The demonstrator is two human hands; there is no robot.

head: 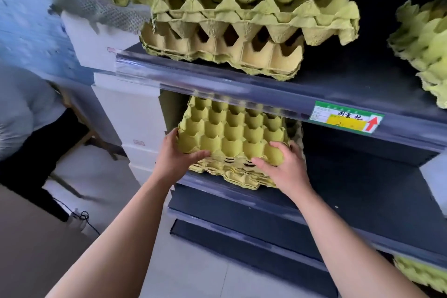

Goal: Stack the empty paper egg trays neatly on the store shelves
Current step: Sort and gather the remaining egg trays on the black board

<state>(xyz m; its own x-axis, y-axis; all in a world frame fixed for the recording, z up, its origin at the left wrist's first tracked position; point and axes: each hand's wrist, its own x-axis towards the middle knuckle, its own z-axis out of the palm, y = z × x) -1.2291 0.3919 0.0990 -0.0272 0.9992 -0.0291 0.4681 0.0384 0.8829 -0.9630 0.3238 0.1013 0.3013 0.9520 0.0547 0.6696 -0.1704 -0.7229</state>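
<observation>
Now the left hand (180, 156) and right hand (284, 168) each grip a near corner of the top egg tray (232, 128), sitting on the pile (239, 176) at the front edge of the middle shelf (343, 186); an uneven push could skew it or drag the overhanging pile off

On the upper shelf (350, 84), at its left end, a tall stack of egg trays (229, 19); well right of it, a second stack (425, 43). On that shelf's front rail, a price label (346, 117). Below, on the middle shelf's (362, 189) near edge, a low stack of egg trays (232, 133), left hand (174, 157) at its left corner, right hand (283, 167) at its right. Left of the shelves, piled white boxes (135, 113).
</observation>
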